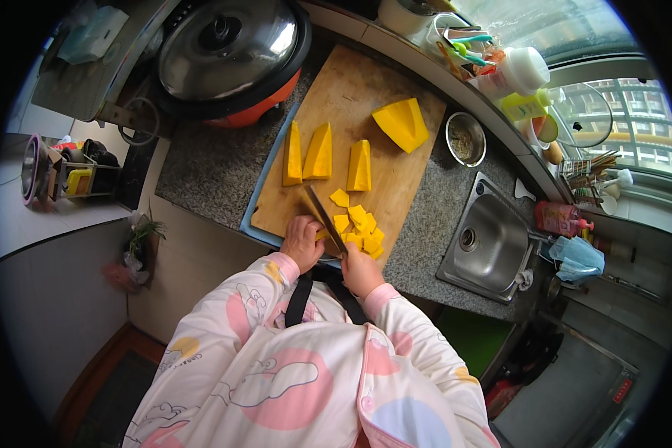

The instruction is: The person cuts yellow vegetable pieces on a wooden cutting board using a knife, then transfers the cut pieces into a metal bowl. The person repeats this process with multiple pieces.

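My right hand (361, 271) grips the handle of a kitchen knife (326, 217), its blade slanting up and left over a wooden cutting board (336, 89). Beside the blade, the curled fingers of my left hand (303, 243) hold a yellow pumpkin strip (321, 234), mostly hidden by the hand and knife. Several thin pumpkin slices (364, 227) lie in a loose pile right of the knife. Farther up the board rest three pumpkin wedges, a narrow wedge (292, 157), a middle wedge (318, 155) and a right wedge (359, 168). A large pumpkin chunk (404, 126) sits at upper right.
A blue edge (269, 185) shows under the board. An electric pan with a domed lid (229, 50) stands at upper left. To the right are a steel bowl (466, 140) and a steel sink (484, 241). Bottles and utensils (465, 47) line the windowsill.
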Motion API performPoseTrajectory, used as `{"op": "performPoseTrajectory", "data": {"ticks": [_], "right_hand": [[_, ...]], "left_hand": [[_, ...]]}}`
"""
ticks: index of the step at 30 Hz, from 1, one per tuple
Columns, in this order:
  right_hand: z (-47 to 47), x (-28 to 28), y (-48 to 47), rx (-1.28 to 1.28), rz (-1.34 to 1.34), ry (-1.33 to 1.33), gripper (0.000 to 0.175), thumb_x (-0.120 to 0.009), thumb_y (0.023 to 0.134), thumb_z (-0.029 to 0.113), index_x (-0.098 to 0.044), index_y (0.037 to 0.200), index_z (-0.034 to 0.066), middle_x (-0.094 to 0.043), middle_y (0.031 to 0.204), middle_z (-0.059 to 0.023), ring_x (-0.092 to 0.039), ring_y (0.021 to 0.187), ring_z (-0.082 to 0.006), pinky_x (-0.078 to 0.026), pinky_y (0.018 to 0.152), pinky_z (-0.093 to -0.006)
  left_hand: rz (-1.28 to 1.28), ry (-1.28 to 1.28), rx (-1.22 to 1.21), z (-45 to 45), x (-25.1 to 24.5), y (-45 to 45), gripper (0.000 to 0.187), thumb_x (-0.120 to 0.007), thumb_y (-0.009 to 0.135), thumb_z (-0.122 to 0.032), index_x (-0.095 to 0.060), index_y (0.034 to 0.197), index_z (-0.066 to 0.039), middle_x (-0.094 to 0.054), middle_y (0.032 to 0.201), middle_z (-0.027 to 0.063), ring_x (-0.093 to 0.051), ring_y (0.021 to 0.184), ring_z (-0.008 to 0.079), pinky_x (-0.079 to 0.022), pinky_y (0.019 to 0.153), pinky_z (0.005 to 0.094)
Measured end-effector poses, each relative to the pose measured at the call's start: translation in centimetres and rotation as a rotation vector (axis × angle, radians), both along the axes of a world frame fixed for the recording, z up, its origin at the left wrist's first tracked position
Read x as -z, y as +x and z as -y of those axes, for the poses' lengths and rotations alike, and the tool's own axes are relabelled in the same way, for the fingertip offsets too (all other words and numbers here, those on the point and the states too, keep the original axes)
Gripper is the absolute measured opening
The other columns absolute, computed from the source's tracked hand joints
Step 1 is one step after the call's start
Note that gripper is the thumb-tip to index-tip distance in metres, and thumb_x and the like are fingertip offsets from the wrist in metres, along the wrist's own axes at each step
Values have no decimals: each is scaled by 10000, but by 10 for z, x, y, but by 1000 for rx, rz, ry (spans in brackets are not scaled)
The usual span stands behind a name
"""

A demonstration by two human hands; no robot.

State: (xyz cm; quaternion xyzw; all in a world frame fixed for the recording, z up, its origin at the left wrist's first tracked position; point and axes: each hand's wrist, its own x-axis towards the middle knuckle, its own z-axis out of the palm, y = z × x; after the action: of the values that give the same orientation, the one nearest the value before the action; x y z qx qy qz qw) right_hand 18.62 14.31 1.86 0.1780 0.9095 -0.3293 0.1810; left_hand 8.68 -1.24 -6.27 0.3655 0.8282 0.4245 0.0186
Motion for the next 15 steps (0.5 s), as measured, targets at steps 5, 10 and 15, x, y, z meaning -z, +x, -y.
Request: {"op": "performPoseTrajectory", "data": {"ticks": [5,10,15], "right_hand": [[-8,-39,-4,-47,38,-22,165,-543,945,157,-484,1029,29,-666,771,-270,-646,739,-494,-509,661,-587],[-15,-55,-6,-117,85,-1,171,-542,939,153,-477,1019,16,-671,782,-266,-650,741,-490,-508,661,-588],[-7,-23,-6,-84,94,-21,183,-543,930,150,-500,1042,11,-677,793,-270,-659,754,-485,-519,689,-578]], "left_hand": [[-14,13,-29,3,13,5,448,-702,729,-52,-485,1121,-59,-545,1116,180,-526,1069,400,-408,929,500],[10,-10,2,3,7,2,446,-699,731,-52,-492,1126,-56,-555,1123,174,-525,1087,391,-391,950,507],[-12,-31,3,3,5,2,449,-692,739,-55,-483,1136,-78,-538,1127,158,-516,1081,382,-385,940,511]]}}
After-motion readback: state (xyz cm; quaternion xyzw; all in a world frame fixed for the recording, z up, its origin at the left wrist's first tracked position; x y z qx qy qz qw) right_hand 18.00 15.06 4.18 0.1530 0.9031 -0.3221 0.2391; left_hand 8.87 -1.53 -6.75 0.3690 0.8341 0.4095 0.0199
